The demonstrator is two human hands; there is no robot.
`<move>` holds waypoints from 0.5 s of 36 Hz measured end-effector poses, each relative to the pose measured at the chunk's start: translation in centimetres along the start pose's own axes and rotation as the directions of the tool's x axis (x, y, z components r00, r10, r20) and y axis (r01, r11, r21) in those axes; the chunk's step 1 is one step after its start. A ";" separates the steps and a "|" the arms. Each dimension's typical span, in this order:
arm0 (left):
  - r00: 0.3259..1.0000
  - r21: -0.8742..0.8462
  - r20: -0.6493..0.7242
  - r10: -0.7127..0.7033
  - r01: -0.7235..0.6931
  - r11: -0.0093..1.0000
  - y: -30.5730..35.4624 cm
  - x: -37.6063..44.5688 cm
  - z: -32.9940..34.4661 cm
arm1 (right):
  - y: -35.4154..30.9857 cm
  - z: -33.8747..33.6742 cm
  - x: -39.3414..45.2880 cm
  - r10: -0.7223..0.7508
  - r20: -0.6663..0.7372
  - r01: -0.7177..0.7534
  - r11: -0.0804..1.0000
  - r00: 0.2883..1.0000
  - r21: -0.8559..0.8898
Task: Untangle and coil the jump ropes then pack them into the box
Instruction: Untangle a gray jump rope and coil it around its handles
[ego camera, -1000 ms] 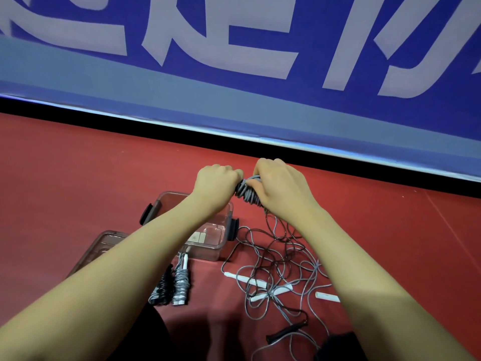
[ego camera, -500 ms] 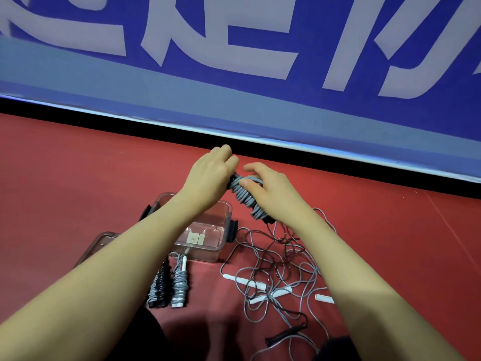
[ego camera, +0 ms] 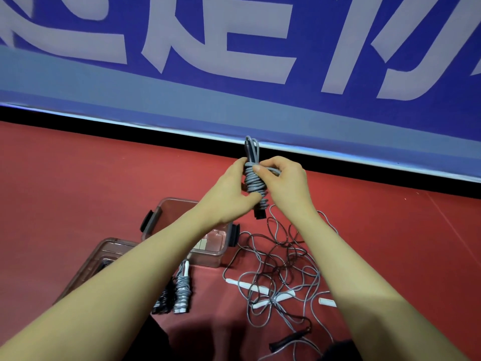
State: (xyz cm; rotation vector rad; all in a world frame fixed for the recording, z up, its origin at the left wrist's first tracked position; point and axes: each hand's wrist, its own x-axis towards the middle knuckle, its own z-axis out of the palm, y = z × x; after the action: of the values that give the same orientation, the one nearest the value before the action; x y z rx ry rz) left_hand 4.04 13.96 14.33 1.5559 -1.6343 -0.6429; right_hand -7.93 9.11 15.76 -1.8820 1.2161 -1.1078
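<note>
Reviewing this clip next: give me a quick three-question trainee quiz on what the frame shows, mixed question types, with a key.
1. True or false: the clear plastic storage box on the red floor already has its lid on.
2. Which hands hold the coiled grey jump rope bundle? A) left hand only B) right hand only C) both
3. Fill in: right of the box lies a loose ____ of grey and dark ropes with white handles.

Key:
1. False: the box is open, and its clear lid lies on the floor beside it.
2. C: the left hand and right hand both grip the bundle, held roughly upright.
3. Tangle.
</note>
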 end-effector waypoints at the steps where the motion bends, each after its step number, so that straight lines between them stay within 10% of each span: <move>1: 1.000 -0.015 0.012 -0.005 0.005 1.000 0.0 0.0 0.1 | -0.2 -0.1 0.0 0.003 -0.004 -0.003 1.000 1.000 0.022; 18: 0.979 -0.116 -0.197 -0.048 0.025 0.993 -0.4 0.8 0.6 | -0.4 -0.5 -0.1 -0.095 0.193 0.078 0.992 0.977 0.095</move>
State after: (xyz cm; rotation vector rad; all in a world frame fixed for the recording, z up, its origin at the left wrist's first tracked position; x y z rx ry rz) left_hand 3.88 12.99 13.82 1.5192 -1.3993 -0.5691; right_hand -8.26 9.30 16.28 -1.9425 0.9687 -0.9759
